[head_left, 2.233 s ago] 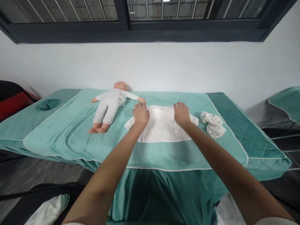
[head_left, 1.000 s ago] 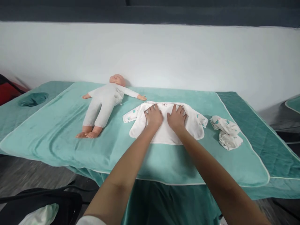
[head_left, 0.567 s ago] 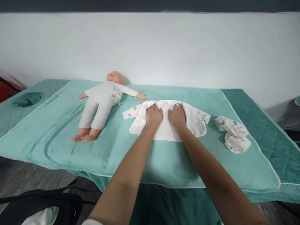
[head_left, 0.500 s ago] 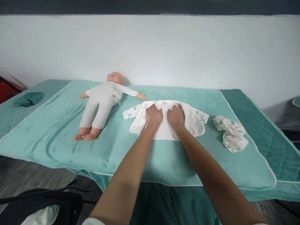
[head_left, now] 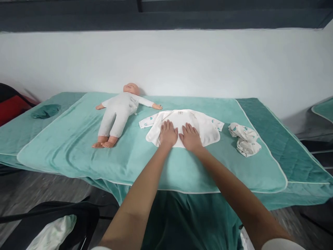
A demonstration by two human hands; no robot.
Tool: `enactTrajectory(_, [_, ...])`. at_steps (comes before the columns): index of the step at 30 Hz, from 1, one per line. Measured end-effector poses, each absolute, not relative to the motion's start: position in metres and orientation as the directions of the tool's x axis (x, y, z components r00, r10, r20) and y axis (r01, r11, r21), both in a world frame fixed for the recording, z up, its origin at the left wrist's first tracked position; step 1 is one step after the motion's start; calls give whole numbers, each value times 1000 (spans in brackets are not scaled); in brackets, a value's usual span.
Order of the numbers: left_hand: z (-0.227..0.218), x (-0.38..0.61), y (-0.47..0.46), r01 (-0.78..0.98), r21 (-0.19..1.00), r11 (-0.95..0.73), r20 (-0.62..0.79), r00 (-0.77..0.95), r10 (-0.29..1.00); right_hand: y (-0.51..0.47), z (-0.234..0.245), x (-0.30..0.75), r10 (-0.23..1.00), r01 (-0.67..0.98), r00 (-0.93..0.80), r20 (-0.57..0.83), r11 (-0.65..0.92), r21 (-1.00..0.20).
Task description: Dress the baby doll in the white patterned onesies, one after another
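Both grips are open: my left hand and right hand press flat, side by side, on the white cotton baby shirt spread on the teal towelling bed cover. They have slid from near the collar down to the near hem (the cloth looks smoother). The pale-suited baby doll on the left has not moved.

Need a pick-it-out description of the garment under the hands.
On the teal blanket by the white wall, look just right of the doll. The shirt lies spread flat, sleeves out, left hand and right hand flat on its lower half. Unlike the crumpled cloth to its right, it is smoothed open.
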State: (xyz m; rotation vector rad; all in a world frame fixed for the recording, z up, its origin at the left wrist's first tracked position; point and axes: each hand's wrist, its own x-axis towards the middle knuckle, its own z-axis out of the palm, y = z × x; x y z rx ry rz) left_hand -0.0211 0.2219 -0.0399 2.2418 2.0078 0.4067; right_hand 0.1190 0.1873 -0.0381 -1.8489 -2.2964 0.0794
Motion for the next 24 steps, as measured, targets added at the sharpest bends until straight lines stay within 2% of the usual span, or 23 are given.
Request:
enactTrajectory(2, [-41,-23,219,955,263,-137,137,103,985,165,-39,123,952,935,-270,144,295,-199])
enactTrajectory(4, [-42,-23,217,950,276,-142,150,104,983,152,-37,134,945,892,-290,153,325,-314])
enactTrajectory(6, [-42,-23,217,947,287,-143,164,98,982,152,-30,155,968,837,-198,157,250,-486])
enactTrajectory(8, [-42,-23,218,943,298,-145,175,96,980,163,-20,185,980,791,2,198,120,-600])
enactTrajectory(9, [-41,-23,218,942,304,-146,179,94,979,170,-15,201,958,803,108,264,73,-591])
enactTrajectory(11, [-41,-23,218,938,315,-142,186,86,979,186,-7,234,895,883,250,370,-55,-466])
enactTrajectory(13, [-41,-23,218,936,326,-135,201,71,977,199,-3,260,878,905,362,312,-251,-344])
enactTrajectory(15, [-42,-23,218,934,330,-134,225,60,972,208,-4,276,891,894,414,184,-361,-263])
enactTrajectory(17, [-43,-22,220,935,326,-139,247,58,967,216,-6,286,905,885,418,82,-386,-259])
enactTrajectory(19, [-43,-22,222,937,319,-142,259,58,964,222,-8,293,911,880,407,73,-369,-300])
enactTrajectory(21, [-44,-21,224,937,318,-143,267,56,962,228,-9,300,904,883,406,134,-350,-313])
enactTrajectory(24, [-44,-20,228,936,322,-140,274,49,960,230,-11,304,884,923,370,287,-314,-223])
